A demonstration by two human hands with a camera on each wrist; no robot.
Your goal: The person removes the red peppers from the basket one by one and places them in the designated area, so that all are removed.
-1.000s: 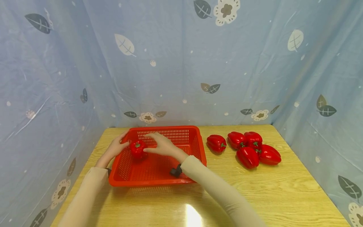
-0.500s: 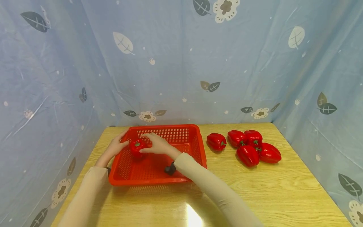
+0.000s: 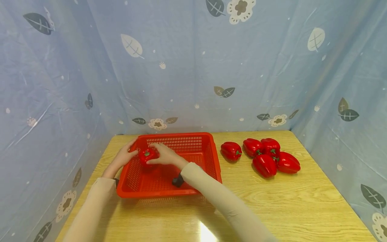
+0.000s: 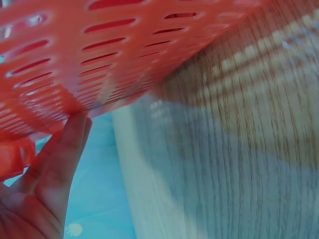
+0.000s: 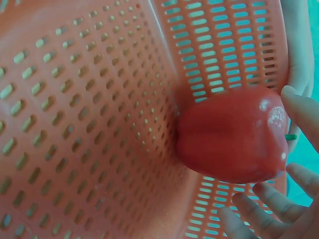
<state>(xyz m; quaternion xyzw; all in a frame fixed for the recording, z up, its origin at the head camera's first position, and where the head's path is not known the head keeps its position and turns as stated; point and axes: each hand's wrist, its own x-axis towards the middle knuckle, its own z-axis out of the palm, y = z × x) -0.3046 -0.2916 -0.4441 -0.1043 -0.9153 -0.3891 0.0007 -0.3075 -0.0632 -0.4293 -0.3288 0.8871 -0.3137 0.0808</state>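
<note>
A red bell pepper (image 3: 146, 159) with a green stem stands upright in the left end of a red slotted plastic basket (image 3: 169, 194). My right hand (image 3: 165, 155) reaches over the basket from the right, thumb and fingers spread around the pepper's top. In the right wrist view the thumb tip is right at the edge of the pepper (image 5: 229, 134), and the other fingertips (image 5: 244, 201) are spread along its side. At the basket's left rim my left hand (image 3: 122, 156) grips the edge. The left wrist view shows its fingers (image 4: 62, 159) against the slotted outer wall.
To the basket's right lies a single red bell pepper (image 3: 231, 151). Farther right several more peppers (image 3: 264, 166) sit in a cluster on the wooden table (image 3: 290, 208). A blue patterned curtain (image 3: 193, 67) encloses the back and sides.
My right hand has moved left and slightly forward, from beside the pepper's right side to over its top. The left hand has stayed at the basket's rim.
</note>
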